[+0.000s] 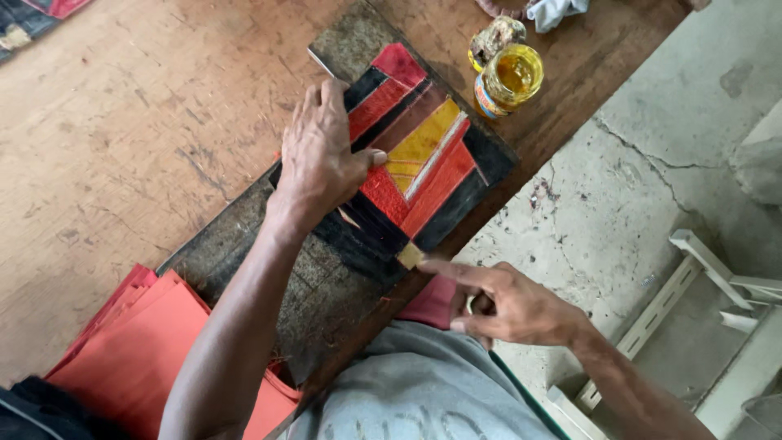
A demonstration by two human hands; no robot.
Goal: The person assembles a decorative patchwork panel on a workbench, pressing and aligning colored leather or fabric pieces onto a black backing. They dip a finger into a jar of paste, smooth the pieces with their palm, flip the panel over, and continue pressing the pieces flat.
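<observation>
Wooden table (122, 122): patchwork panel (423, 163) diagonal (left hand (322, 155) atop)

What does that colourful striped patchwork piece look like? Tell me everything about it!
The patchwork piece is a flat panel of slanted strips in red, black, yellow and dark brown, looking like leather. It lies flat on a dark worn board on the wooden table. The left hand presses down on its left part. The right hand points a finger at its lower corner.

The left hand (322, 159) hides part of the patchwork piece (415, 159), and the top edge crops a pale cloth (554, 11)
</observation>
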